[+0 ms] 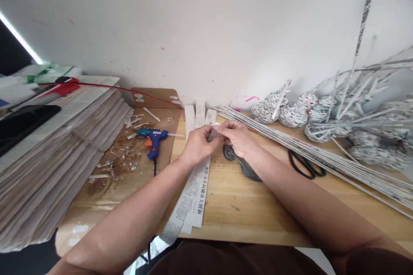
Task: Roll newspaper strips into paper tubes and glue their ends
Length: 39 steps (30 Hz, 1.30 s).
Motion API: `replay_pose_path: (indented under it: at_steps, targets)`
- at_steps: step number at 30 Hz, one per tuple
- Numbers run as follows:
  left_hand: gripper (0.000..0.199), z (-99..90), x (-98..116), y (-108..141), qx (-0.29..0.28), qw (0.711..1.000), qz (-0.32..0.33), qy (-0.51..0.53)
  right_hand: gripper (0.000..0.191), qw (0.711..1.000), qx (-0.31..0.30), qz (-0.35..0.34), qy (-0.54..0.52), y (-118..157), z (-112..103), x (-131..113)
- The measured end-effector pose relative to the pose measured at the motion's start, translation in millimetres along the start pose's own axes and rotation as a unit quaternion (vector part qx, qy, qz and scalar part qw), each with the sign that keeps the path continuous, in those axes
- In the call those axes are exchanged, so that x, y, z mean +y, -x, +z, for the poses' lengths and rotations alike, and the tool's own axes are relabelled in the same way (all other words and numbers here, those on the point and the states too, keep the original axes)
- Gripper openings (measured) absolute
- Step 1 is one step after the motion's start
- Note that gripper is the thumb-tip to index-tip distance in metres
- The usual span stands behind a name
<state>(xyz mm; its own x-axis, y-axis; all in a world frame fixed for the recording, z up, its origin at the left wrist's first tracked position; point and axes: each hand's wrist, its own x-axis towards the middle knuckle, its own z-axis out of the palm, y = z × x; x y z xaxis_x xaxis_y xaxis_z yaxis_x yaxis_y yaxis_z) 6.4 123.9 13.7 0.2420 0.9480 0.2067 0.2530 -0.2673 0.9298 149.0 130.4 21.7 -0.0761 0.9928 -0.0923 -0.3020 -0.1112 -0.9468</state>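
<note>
My left hand [200, 142] and my right hand [235, 135] meet above the middle of the wooden table, fingertips pinched together on the tip of a paper strip. Only a small pale bit of that strip shows between the fingers. Under and beside my left hand lie long cut newspaper strips [196, 193], reaching from the wall to the front edge of the table. A dark, beaded-looking curved object [249, 171] rests partly hidden beneath my right hand and forearm.
A blue glue gun [155, 142] lies on stained cardboard [119, 189] with paper scraps. Stacked newspaper [74, 137] carries a black phone [29, 124] at left. Rolled paper sticks [290, 142], black scissors [305, 167] and woven paper forms [293, 114] occupy the right.
</note>
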Motion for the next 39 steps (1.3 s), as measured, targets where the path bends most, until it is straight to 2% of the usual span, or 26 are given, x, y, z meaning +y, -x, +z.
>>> replay_pose_path:
  at_steps: [3,6,9,12,17,21,24,28,32,36,39]
  targets:
    - [0.018,1.5,-1.8,-0.4,0.01,1.0,0.01,0.01,0.039,1.0,0.003,-0.016,0.005,2.5,3.1,0.6]
    - [0.022,2.0,-3.5,-2.0,0.004,0.998,-0.011,0.054,0.037,0.999,-0.005,-0.05,0.018,2.9,3.2,0.7]
    - [0.023,1.2,-3.0,-3.7,-0.009,0.995,-0.046,0.09,0.026,0.996,-0.042,-0.069,0.041,0.9,0.2,0.9]
    - [0.023,1.0,-1.7,-4.7,-0.017,0.993,-0.062,0.101,0.027,0.991,-0.075,-0.086,0.069,-1.5,-3.0,2.5]
    - [0.022,2.1,-1.6,-5.0,-0.029,0.992,-0.056,0.11,0.022,0.994,-0.04,-0.095,0.045,-3.3,-3.5,4.5]
    - [0.024,0.7,-2.6,-4.4,-0.032,0.998,-0.034,0.046,0.024,0.997,0.004,-0.065,0.034,-2.4,-0.9,1.0]
    - [0.025,0.3,-3.8,-3.2,-0.026,0.999,-0.023,0.014,0.028,0.999,0.007,-0.045,0.021,-1.0,1.1,-1.1]
    - [0.027,2.2,-6.1,-1.5,-0.036,0.999,-0.017,0.014,0.032,0.999,-0.013,-0.029,0.012,0.1,1.5,-0.4]
    - [0.029,3.1,-4.7,-1.3,-0.057,0.996,-0.032,0.056,0.035,0.998,-0.033,-0.045,0.029,-0.9,-3.0,-1.1]
    - [0.028,1.9,-0.1,-2.6,-0.09,0.987,-0.068,0.112,0.031,0.99,-0.11,-0.045,0.076,-3.9,-11.2,-3.4]
    - [0.029,2.0,0.9,-3.3,-0.099,0.985,-0.079,0.114,0.03,0.987,-0.127,-0.039,0.092,-5.8,-14.7,-2.5]
